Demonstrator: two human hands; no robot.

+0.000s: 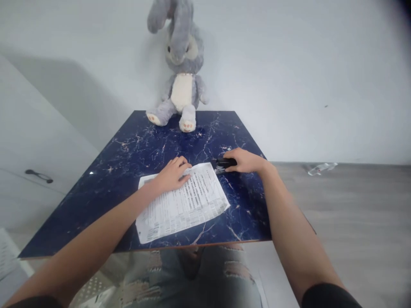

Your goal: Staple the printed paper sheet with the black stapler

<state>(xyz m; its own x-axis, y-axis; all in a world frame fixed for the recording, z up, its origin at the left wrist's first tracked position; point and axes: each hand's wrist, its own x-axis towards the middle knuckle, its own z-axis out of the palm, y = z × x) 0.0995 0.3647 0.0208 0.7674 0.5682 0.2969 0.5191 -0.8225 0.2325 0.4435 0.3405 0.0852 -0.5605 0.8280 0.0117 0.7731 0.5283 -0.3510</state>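
Printed sheets of paper (pixel 192 201) lie on the blue marbled table (pixel 122 145), turned at a slant. My left hand (pixel 173 174) rests flat on the upper part of the paper, fingers stretched out and holding nothing. Just off the paper's upper right corner, my right hand (pixel 244 161) grips a black stapler (pixel 226 162) from its right end. The stapler's front points left, close to that corner; whether it touches the paper I cannot tell.
A grey plush rabbit (pixel 184 90) sits at the table's far edge against the white wall (pixel 289 77). A clear plastic item (pixel 322 168) lies on the wooden floor (pixel 353 214) to the right. At left is a white cabinet with a dark handle (pixel 39 176).
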